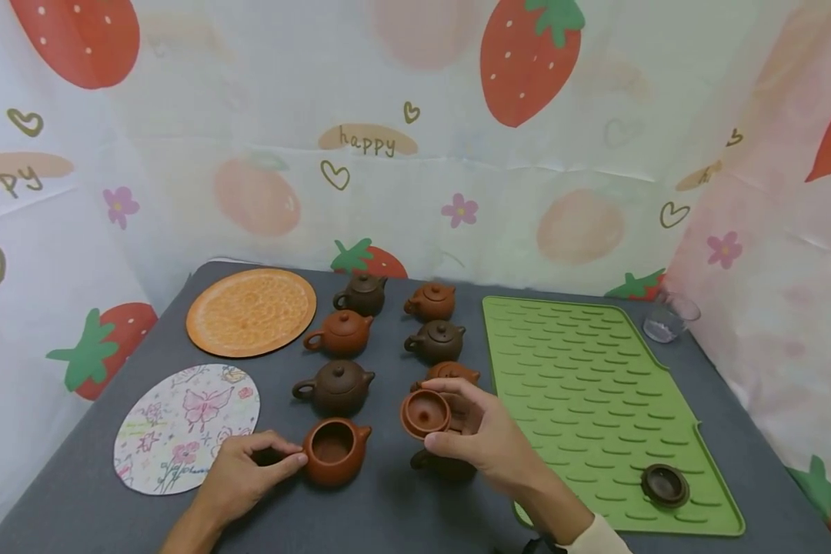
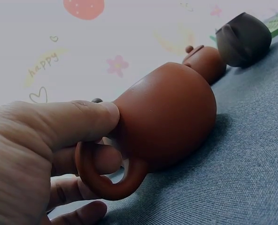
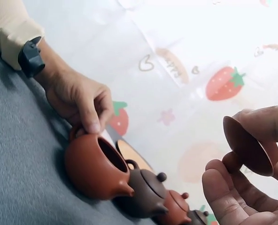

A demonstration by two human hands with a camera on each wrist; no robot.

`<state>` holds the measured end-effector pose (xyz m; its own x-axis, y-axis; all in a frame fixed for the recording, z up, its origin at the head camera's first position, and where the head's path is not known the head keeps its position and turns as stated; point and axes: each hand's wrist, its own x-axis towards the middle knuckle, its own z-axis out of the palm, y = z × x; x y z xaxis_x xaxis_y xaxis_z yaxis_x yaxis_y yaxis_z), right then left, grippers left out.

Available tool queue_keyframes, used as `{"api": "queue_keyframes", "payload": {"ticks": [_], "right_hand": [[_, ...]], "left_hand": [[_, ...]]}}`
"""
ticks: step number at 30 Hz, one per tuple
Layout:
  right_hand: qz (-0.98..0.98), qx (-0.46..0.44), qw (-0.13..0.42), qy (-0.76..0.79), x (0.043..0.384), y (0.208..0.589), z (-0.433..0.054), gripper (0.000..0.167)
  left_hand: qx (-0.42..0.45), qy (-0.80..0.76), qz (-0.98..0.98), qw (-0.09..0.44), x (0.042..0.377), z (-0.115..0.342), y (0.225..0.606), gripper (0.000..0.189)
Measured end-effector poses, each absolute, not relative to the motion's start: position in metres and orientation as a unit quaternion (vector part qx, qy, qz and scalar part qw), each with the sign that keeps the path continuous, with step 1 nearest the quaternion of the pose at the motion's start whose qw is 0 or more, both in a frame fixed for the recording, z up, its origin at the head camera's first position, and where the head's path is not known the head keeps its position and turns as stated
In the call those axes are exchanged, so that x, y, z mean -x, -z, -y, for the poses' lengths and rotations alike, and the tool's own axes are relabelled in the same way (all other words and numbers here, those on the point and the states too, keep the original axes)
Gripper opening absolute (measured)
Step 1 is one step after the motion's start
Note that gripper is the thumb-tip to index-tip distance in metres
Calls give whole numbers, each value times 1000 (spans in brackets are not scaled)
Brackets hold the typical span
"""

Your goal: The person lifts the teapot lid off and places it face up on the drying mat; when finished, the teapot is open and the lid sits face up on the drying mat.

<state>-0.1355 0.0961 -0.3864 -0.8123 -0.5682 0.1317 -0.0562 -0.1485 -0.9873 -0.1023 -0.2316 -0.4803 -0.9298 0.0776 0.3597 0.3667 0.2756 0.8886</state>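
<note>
Raised above the counter (image 1: 388, 519), the right hand (image 1: 481, 431) has its grip closed to a pinch on a red-brown lid (image 1: 425, 415), thumb to one side and fingers to the other, the hollow underside turned towards the head camera. Opposite, the left hand (image 1: 245, 469) pinches the handle (image 2: 113, 190) of an open red-brown teapot (image 1: 335, 472), which stands upright on the counter, spout pointing right. Under the right hand, largely hidden from the head view, is a dark teapot (image 2: 244, 42); the left wrist view suggests that it is uncovered too.

Two pots thus seem to be opened: one lid is in hand, not yet set down, and a dark lid (image 1: 665, 486), probably the other pot's, lies at the near right corner of the green mat (image 1: 582, 400). Six lidded teapots (image 1: 337, 391) in two columns behind appear untouched. Farther out lie a butterfly mat (image 1: 190, 431) and an orange mat (image 1: 251, 312), while a glass (image 1: 665, 327) stands just beside the green mat.
</note>
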Motion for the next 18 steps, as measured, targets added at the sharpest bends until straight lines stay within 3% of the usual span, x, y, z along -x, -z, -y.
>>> {"api": "queue_keyframes", "payload": {"ticks": [18], "right_hand": [[-690,240,99,675,119,384,-147,55]], "left_hand": [[134,583,793,114,102,233,480,10]]}}
